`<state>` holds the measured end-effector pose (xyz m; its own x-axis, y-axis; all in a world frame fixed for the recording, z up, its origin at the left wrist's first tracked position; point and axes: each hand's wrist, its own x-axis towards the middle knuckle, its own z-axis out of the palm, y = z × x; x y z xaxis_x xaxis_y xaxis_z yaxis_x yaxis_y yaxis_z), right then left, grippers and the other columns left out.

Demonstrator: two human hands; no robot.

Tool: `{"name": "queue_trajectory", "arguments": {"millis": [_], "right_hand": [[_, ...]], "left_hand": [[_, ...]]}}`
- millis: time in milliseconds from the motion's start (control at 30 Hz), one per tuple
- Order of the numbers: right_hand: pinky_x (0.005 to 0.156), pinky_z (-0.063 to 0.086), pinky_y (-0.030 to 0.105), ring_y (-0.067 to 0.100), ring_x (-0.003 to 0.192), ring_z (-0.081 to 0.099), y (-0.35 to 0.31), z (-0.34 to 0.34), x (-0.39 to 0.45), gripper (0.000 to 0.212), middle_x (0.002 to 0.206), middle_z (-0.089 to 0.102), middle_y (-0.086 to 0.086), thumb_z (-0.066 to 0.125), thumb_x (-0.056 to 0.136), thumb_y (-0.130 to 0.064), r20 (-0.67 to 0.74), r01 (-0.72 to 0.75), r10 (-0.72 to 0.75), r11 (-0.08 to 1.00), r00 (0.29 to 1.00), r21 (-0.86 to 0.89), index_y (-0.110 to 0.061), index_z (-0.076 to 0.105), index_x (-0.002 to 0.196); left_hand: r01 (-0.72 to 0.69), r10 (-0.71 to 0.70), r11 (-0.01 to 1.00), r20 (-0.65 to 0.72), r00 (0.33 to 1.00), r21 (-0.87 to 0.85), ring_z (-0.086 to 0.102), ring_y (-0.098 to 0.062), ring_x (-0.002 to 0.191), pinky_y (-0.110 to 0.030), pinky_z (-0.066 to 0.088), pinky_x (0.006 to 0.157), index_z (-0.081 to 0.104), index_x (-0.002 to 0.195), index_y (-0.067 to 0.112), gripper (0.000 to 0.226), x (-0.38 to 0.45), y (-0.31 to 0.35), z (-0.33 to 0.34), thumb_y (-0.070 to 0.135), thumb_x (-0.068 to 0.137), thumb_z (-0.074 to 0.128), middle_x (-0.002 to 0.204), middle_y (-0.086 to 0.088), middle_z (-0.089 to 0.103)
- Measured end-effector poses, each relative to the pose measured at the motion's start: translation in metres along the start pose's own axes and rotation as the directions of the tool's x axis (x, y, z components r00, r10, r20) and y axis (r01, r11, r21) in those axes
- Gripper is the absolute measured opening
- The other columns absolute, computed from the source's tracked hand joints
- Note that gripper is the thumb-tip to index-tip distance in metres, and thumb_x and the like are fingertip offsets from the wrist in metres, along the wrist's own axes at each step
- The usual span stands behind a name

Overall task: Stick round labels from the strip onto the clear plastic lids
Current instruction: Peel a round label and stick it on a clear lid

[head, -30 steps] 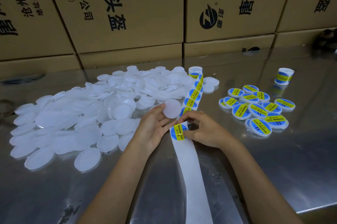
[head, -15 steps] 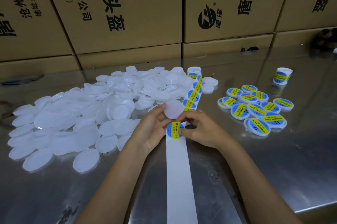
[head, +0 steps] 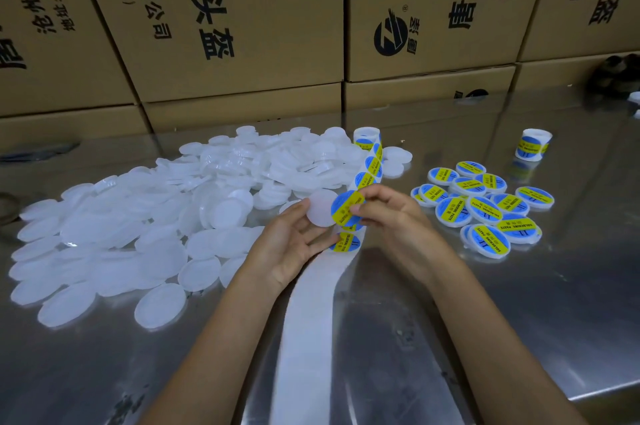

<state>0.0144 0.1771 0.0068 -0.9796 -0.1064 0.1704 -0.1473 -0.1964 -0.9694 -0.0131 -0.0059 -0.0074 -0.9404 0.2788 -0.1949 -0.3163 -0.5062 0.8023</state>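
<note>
Left hand (head: 294, 244) grips lid (head: 320, 211) — right hand (head: 388, 213) pinches label (head: 344, 208) reading "SOLDERING PASTE".

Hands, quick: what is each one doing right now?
Left hand: holds a bare clear lid at its fingertips.
Right hand: pinches a peeled round label beside that lid.

The boxes (head: 242, 19) stacked along the table's far edge carried black Chinese print, turned sideways or upside down. On the middle box "有限公司", "(西区)" and large "-P头盔" could be read. The box to its right (head: 433, 5) bore a round black logo with an ® mark and more characters, among them "沧州"; "地址" stood on the far-left box (head: 52, 19). The blue-and-yellow labels on the finished lids (head: 489, 241) near the table's right edge read "SOLDERING PASTE"; their smaller print was too fine to read.
</note>
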Motion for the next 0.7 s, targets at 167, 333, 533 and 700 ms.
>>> {"name": "queue_trajectory", "arguments": {"millis": [167,333,533,700], "right_hand": [[0.066,0.05,0.017,0.008,0.075,0.067,0.001,0.008,0.002,0.014,0.085,0.074,0.001,0.073,0.083,-0.003,-0.14,-0.002,0.006,0.999,0.99,0.032,-0.016,0.068,0.088],[0.064,0.051,0.015,0.006,0.071,0.067,0.003,0.018,0.002,0.016,0.081,0.072,0.001,0.074,0.082,0.001,-0.214,0.002,-0.009,0.999,0.977,-0.034,-0.01,0.065,0.09],[0.067,0.052,0.019,0.015,0.077,0.057,0.004,0.024,0.004,0.022,0.087,0.065,0.014,0.075,0.081,0.002,-0.272,0.003,-0.048,0.987,0.961,-0.162,0.001,0.064,0.1],[0.063,0.049,0.017,0.008,0.067,0.051,0.006,0.027,0.003,0.02,0.082,0.061,0.01,0.076,0.08,0.002,-0.29,0.024,-0.084,0.979,0.953,-0.204,-0.006,0.063,0.094]], "left_hand": [[-0.002,0.002,1.0,0.043,0.999,-0.003,0.069,-0.031,0.114,-0.04,0.059,0.092,0.06,0.129,-0.002,0.035,-0.002,-0.002,0.003,0.018,0.102,0.053,0.123,-0.02,0.07],[0.0,0.004,0.999,0.108,0.994,-0.041,0.068,-0.029,0.116,-0.035,0.058,0.092,0.062,0.127,-0.004,0.034,-0.004,-0.004,0.01,0.018,0.102,0.054,0.125,-0.021,0.068],[0.015,-0.004,0.996,0.126,0.992,-0.085,0.068,-0.031,0.116,-0.036,0.059,0.09,0.062,0.126,-0.005,0.035,-0.008,-0.005,0.016,0.015,0.099,0.057,0.123,-0.024,0.068],[0.02,-0.009,0.995,0.118,0.993,-0.096,0.068,-0.032,0.116,-0.037,0.059,0.092,0.06,0.128,-0.006,0.034,-0.009,-0.005,0.018,0.014,0.101,0.054,0.123,-0.024,0.068]]}}
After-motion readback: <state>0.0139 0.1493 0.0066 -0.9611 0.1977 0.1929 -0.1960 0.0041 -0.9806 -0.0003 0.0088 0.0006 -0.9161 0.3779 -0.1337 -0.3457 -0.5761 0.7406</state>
